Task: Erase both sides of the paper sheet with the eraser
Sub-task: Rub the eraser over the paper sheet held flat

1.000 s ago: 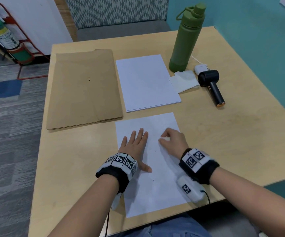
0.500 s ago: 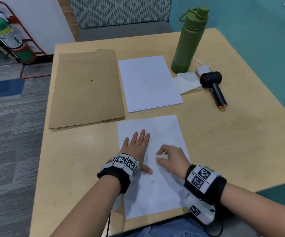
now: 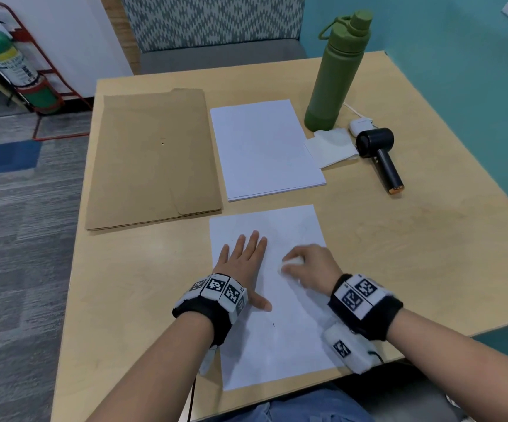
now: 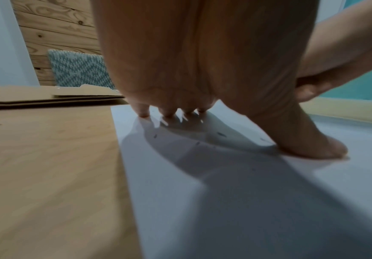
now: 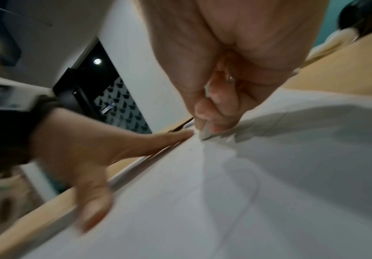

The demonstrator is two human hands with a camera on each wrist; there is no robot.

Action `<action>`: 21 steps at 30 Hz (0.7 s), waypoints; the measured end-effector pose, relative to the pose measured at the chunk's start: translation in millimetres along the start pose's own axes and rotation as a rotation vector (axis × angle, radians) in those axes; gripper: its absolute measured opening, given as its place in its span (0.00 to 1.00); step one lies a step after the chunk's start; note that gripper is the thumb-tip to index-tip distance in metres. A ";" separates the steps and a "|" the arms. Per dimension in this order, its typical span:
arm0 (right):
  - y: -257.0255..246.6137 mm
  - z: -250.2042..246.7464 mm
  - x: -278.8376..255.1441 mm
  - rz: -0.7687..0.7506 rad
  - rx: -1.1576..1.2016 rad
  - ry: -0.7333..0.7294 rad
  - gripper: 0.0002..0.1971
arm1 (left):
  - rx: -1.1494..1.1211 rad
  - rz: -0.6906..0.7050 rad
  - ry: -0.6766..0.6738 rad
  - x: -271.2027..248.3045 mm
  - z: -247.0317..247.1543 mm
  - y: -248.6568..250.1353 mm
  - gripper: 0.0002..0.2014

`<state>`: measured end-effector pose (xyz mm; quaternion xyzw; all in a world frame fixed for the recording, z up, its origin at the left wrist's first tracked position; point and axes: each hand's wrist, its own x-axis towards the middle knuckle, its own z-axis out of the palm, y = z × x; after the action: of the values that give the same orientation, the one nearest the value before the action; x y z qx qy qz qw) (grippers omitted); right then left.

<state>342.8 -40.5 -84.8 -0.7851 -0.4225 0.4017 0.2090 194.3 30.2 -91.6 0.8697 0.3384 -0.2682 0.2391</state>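
A white paper sheet [image 3: 286, 345] lies flat at the table's near edge. My left hand [image 3: 243, 263] lies flat on its left part, fingers straight and thumb spread, holding it down; the left wrist view shows the fingertips [image 4: 169, 113] pressing the sheet [image 4: 247, 201]. To the right, my right hand [image 3: 307, 266] pinches a small white eraser [image 3: 292, 262] against the sheet. In the right wrist view the eraser [image 5: 204, 133] sticks out below the curled fingers and touches the paper [image 5: 269, 175]. A faint dark mark [image 3: 274, 324] shows below my left thumb.
A stack of white paper [image 3: 264, 147] and brown envelopes [image 3: 152, 159] lie further back on the wooden table [image 3: 429, 254]. A green bottle [image 3: 338, 71], a folded tissue [image 3: 331, 147], a small white case [image 3: 360, 124] and a black handheld device [image 3: 382, 156] stand at the back right.
My right hand with the eraser first came toward me down the sheet, then went back up a little. My left hand stayed flat on the paper.
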 end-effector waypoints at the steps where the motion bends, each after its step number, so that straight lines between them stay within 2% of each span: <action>1: 0.0 -3.2 7.9 0.020 0.037 0.082 0.05 | 0.000 -0.001 0.002 0.4 0.4 -0.2 0.63; 3: 1.5 0.6 10.7 0.028 0.061 0.176 0.04 | 0.002 -0.001 0.007 0.6 1.1 0.0 0.63; 4: 2.1 7.6 4.6 0.011 0.014 0.143 0.04 | 0.001 -0.003 0.010 0.7 1.3 -0.4 0.63; 7: 0.7 27.2 -20.8 -0.052 -0.061 -0.093 0.03 | 0.005 -0.002 0.012 0.9 2.1 -0.7 0.63; 9: -3.9 19.6 -12.7 -0.074 -0.108 -0.146 0.04 | 0.007 -0.002 0.006 0.7 2.0 -0.6 0.63; 14: -9.4 -1.8 27.4 0.004 0.020 0.173 0.02 | 0.018 -0.002 -0.001 0.5 1.0 -0.8 0.63; 15: -8.7 5.4 21.0 -0.010 -0.006 0.161 0.02 | 0.019 -0.003 0.000 0.6 1.1 -0.9 0.63; 19: -6.9 33.1 -15.0 -0.060 -0.063 -0.089 0.04 | 0.023 -0.001 0.006 2.3 2.3 -1.5 0.63; 21: -9.1 20.9 -1.2 -0.023 -0.030 -0.072 0.03 | 0.022 0.000 0.004 2.1 2.5 -1.7 0.63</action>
<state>321.1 -36.7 -90.5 -0.7684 -0.4446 0.4209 0.1866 193.6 30.8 -95.2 0.8728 0.3360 -0.2701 0.2290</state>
